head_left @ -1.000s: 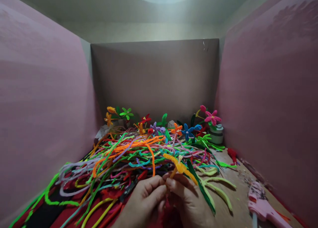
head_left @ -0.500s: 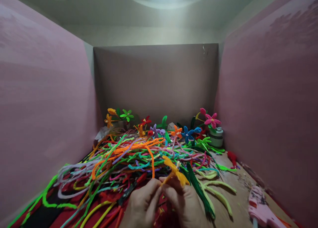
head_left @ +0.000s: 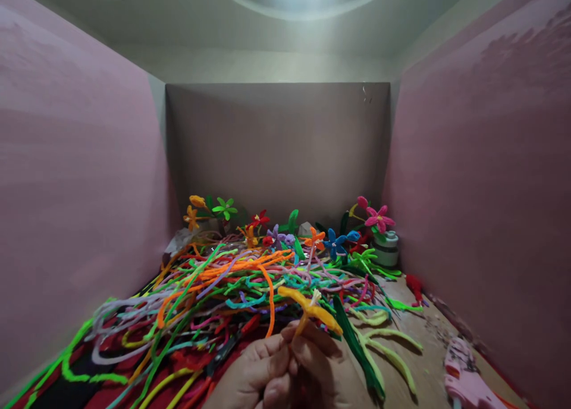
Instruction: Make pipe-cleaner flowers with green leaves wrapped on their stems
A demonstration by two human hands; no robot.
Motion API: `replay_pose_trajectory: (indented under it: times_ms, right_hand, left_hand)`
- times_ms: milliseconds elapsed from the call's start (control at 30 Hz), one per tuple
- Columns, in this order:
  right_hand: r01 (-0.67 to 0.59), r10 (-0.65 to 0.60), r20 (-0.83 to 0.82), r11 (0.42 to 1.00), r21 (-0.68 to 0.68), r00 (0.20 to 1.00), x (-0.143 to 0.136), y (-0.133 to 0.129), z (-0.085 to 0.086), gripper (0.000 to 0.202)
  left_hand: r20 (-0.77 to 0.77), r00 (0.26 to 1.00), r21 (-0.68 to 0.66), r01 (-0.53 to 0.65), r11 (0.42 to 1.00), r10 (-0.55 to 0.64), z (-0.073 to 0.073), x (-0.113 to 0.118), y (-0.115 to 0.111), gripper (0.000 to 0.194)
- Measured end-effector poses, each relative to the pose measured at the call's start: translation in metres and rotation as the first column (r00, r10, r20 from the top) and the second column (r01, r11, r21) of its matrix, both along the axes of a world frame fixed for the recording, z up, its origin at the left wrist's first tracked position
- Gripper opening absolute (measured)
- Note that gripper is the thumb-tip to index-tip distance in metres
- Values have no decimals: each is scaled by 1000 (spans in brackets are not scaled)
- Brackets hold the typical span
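Note:
Low in the middle, my two hands meet at the stem of a yellow-orange pipe-cleaner flower with a pale tuft at its centre. My right hand pinches the stem just under the petals. My left hand is closed against it, its fingertips at the stem's lower part, which the fingers mostly hide. A dark green pipe-cleaner leaf lies right of my right hand, beside pale yellow-green strips. Left of my left hand lies a dark-bladed tool with red handles, perhaps scissors.
A big tangle of coloured pipe cleaners covers the table's middle and left. Finished flowers, such as a blue one and a pink one, stand behind it. A pink glue gun lies at front right. Pink panels flank the table.
The flower has turned, so its petals spread flatter and its tuft points up. My left hand's fingers have curled in lower along the stem. The view has shifted slightly.

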State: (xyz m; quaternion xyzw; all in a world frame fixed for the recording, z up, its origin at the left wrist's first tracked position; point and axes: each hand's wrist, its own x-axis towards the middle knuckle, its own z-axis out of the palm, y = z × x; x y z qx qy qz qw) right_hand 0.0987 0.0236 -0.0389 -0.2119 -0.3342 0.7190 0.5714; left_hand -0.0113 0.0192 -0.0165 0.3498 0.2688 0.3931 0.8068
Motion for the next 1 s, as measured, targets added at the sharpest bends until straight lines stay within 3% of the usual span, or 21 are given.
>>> replay_pose_trajectory:
  times_ms: [100,167,233,333,433,500,600,700,800,1000]
  right_hand:
    - [-28,28,11,1000,-14,1000,1,1,1,35]
    - [1,-1,59,1000,-15,998,4,2,-1,35]
    - [49,-47,125,999,-17,991,6,3,-4,36]
    - [98,-98,199,995,7,975,9,3,-10,36]
    - [168,-179,260,984,63,949,11,0,-10,33]
    - [259,-277,342,961,100,898,11,-3,-6,30]
    - [271,-301,404,954,130,864,11,-6,3,27]
    - [137,-165,315,984,111,935,10,-5,8,31]
    - [117,-153,292,984,136,944,10,-3,6,30]
    - [67,-117,336,985,157,935,14,-6,3,24]
  left_hand:
    - [-127,989,122,-59,991,75,-3,2,0,30]
    - [-248,941,300,-153,942,232,-7,3,0,30]
    - [-358,823,542,-202,816,441,-12,2,-1,27]
    - [-434,642,794,-58,605,632,-18,-5,-1,19]
    - [-402,618,879,56,473,675,-20,-12,0,15]
    - [-374,613,898,52,437,696,-19,-13,1,14]
    - [-391,599,872,-1,490,698,-16,-11,-1,19]
    - [-458,608,777,-80,624,648,-13,-7,-4,23]
    - [-502,656,634,-164,755,564,-7,-2,-6,24]
    - [-469,759,429,-252,868,452,4,2,-8,31]
